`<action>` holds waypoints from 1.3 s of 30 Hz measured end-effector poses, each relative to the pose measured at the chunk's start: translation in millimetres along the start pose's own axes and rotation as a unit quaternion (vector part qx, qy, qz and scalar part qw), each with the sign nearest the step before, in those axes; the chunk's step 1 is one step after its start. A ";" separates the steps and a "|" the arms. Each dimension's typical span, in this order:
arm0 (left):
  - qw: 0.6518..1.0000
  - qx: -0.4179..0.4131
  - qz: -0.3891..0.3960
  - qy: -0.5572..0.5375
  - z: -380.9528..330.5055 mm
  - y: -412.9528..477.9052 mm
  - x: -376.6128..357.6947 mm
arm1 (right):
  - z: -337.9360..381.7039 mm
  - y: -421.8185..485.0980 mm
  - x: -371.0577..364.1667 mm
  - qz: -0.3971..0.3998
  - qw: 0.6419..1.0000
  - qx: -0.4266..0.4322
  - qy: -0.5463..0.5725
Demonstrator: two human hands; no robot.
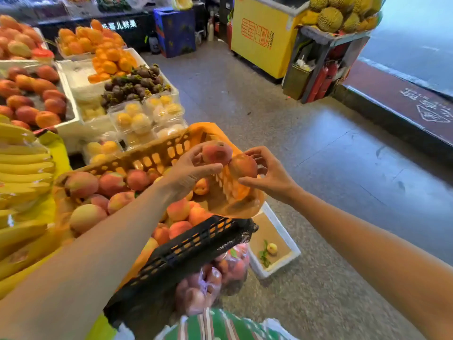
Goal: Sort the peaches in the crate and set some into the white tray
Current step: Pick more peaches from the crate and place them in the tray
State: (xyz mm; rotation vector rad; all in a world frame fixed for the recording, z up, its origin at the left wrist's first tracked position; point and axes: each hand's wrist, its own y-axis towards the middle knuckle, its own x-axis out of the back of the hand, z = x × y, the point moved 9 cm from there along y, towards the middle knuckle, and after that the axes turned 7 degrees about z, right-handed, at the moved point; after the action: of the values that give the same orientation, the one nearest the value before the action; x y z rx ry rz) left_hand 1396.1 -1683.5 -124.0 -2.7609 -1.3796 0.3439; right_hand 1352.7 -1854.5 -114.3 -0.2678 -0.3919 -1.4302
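A black slatted crate (186, 251) lined with orange paper holds several pink-yellow peaches (115, 185). My left hand (193, 168) grips one peach (217, 152) above the crate's far right corner. Beside it my right hand (267, 173) holds a darker red peach (243, 166), and the two fruits touch. A white tray (282, 227) sits on the floor below the crate's right end, with one small yellow peach (272, 248) and some leaves inside. My left forearm hides part of the crate's contents.
Bananas (22, 165) lie at the left. White foam boxes hold more peaches (31, 99), oranges (107, 60), mangosteens (133, 84) and packed yellow fruit (144, 116). A plastic bag of peaches (215, 278) hangs under the crate. A yellow freezer (262, 38) and durians (343, 13) stand across the grey floor.
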 end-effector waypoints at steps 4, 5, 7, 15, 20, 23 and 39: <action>0.999 -0.007 -0.027 0.028 10.9 30.7 -76.4 | -26.6 -43.6 73.2 -0.026 0.999 -0.018 0.003; 0.999 -0.009 -0.029 0.028 15.6 38.4 -97.1 | -35.9 -54.3 90.2 -0.031 0.999 -0.026 0.006; 0.999 -0.012 -0.029 0.029 27.4 53.6 -139.5 | -58.2 -76.9 123.9 -0.038 0.998 -0.040 0.006; 0.993 0.080 -0.034 0.085 119.8 98.4 -257.9 | -179.5 -164.7 208.4 -0.060 0.986 -0.151 0.026; 0.980 0.146 -0.025 0.135 194.2 120.2 -280.5 | -260.2 -196.4 218.4 -0.070 0.973 -0.214 0.041; 0.973 0.182 -0.014 0.145 241.8 134.2 -284.0 | -307.0 -204.3 211.1 -0.070 0.966 -0.243 0.062; 0.930 0.277 0.005 0.240 636.7 265.1 -197.0 | -706.3 -155.9 71.9 -0.042 0.949 -0.299 0.084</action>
State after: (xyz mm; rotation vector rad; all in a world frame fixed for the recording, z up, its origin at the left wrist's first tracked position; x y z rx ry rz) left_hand 1354.4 -2042.4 -743.7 -2.1840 -0.9604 0.0324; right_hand 1276.8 -2227.9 -733.3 -0.6189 0.1860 -1.6189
